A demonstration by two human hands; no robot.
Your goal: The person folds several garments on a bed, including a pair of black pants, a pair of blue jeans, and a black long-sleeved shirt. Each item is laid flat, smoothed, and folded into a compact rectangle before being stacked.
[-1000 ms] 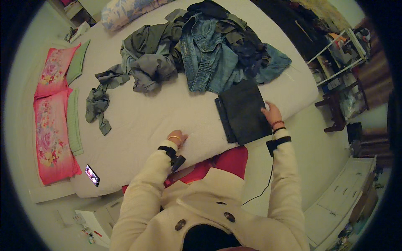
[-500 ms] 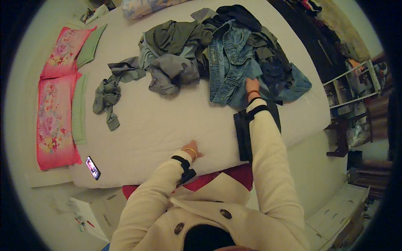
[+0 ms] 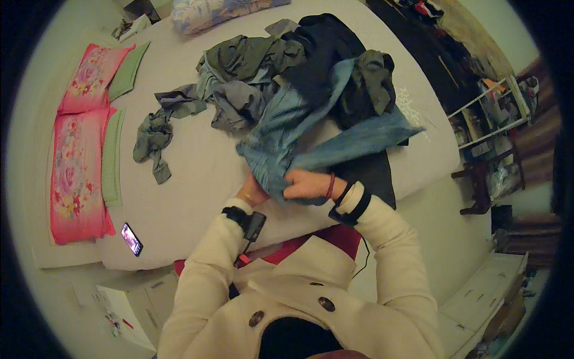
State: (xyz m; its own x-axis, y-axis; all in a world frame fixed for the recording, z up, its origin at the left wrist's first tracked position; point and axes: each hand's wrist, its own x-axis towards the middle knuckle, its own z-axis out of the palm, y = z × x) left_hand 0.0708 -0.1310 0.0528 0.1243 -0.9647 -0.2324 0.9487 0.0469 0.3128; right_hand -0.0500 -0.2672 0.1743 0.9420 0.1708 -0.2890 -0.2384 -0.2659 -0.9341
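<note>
The bed (image 3: 197, 179), with its pale grey sheet, fills the middle of the frame from the upper centre down to the lower left, and I stand at its near edge. On it, in the upper centre, lies a heap of clothes (image 3: 287, 66) in grey, olive and black, tangled together. From that heap a blue denim garment (image 3: 311, 131) stretches down toward the centre of the frame, where I have its lower end in both hands. Under its right part, right of centre, a folded black garment (image 3: 373, 170) lies flat at the bed's near edge. Along the left of the frame two pink flowered pillows (image 3: 75, 155) lie end to end, with green cloth showing beside them. A loose grey garment (image 3: 154, 128) lies by itself on the sheet left of the heap, apart from it. My right hand (image 3: 308, 184), just right of centre, is clenched on the denim's bunched edge, fingers curled over the fabric. My left hand (image 3: 254, 191), just beside it to the left, is largely covered by the same denim; it touches the cloth, but I cannot tell whether those fingers are closed. A phone (image 3: 131, 238) with a lit screen lies at the bed's lower left corner, well apart from my hands.
</note>
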